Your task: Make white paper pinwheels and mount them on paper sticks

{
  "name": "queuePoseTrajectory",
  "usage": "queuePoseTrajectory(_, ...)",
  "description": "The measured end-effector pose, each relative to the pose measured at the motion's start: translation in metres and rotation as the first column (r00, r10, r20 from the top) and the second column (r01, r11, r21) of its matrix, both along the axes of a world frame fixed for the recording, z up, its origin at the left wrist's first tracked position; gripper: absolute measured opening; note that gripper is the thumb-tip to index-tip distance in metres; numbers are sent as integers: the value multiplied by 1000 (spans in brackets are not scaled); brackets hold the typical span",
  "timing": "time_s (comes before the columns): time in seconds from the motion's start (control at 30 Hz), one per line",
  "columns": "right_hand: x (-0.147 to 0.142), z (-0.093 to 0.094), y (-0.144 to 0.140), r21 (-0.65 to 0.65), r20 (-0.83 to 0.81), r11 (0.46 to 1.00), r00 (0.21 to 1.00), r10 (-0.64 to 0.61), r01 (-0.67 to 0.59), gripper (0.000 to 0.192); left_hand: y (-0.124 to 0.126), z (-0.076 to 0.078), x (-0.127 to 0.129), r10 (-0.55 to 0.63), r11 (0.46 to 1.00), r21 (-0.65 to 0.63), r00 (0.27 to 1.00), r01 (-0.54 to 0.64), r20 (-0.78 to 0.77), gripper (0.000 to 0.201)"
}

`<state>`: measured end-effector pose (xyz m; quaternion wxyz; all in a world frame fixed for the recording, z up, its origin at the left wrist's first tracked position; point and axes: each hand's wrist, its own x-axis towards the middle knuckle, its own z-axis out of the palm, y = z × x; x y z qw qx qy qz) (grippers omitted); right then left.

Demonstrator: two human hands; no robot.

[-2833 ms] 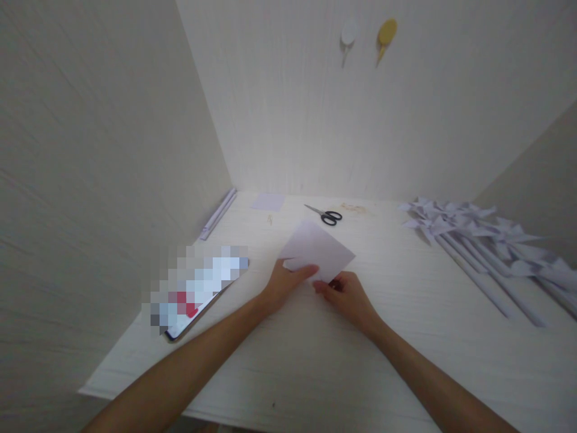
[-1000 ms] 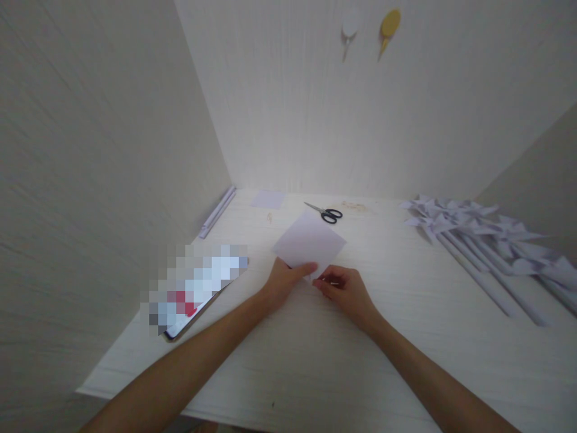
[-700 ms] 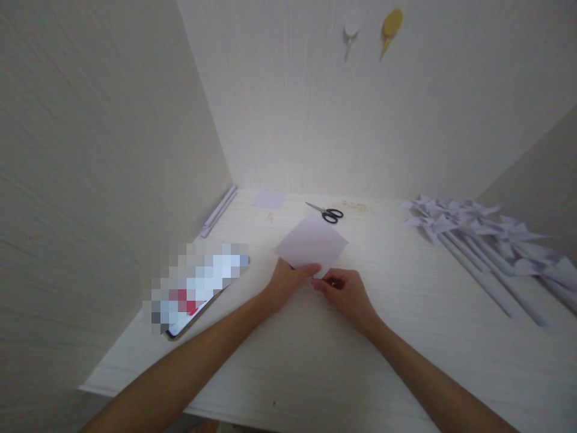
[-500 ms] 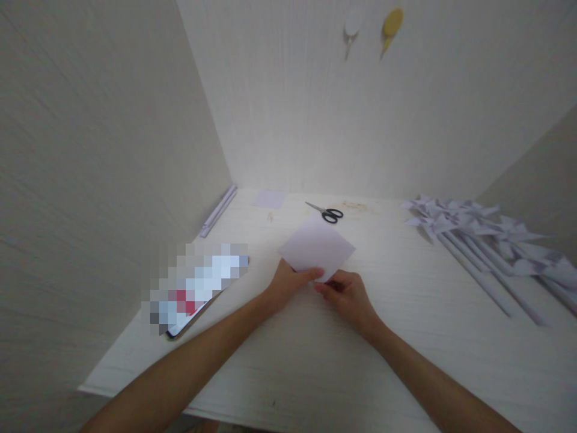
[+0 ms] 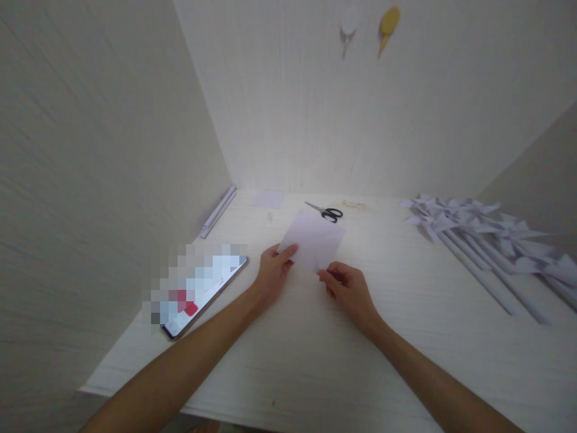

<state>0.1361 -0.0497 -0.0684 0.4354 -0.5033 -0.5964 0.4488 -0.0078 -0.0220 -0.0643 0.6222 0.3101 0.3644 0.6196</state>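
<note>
A square sheet of pale paper (image 5: 312, 237) is held over the table in front of me. My left hand (image 5: 274, 273) grips its left edge, thumb on top and fingers beneath. At the sheet's near corner, the fingertips of my right hand (image 5: 345, 288) are pinched together. A faint thin line shows on the paper by those fingertips; whether they hold the corner or a slender object is too blurred to tell. Just beyond the sheet lie scissors (image 5: 330, 214) with black handles, blades pointing left.
On the right lie several paper pinwheels (image 5: 451, 216) with rolled paper sticks (image 5: 487, 279). A phone (image 5: 211, 288) with a lit screen rests at left. Farther back are rolled paper tubes (image 5: 219, 211), another paper square (image 5: 268, 199) and tiny thin bits (image 5: 270, 217). Hooks (image 5: 390, 21) hang on the wall.
My left hand has shifted left, from the paper's near corner to its left edge. The sheet has turned and moved slightly left. My right hand stays near the same corner, still pinched.
</note>
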Motion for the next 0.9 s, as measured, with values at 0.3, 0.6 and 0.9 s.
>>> queuePoseTrajectory(0.3, 8, -2, 3, 4, -284, 988, 947, -148, 155, 22, -5, -5, -2, -191, 980, -8, 923, 200, -335, 29)
queuePoseTrajectory(0.6, 15, -6, 11, -5, -396, 965, 886, -242, 261, 20, -8, -2, -1, -132, 979, 47, 799, 196, -587, 39)
queuePoseTrajectory(0.9, 9, -2, 11, -30, -509, 959, 822, -256, 281, 26, -6, -4, -1, -191, 979, -19, 887, 203, -421, 23)
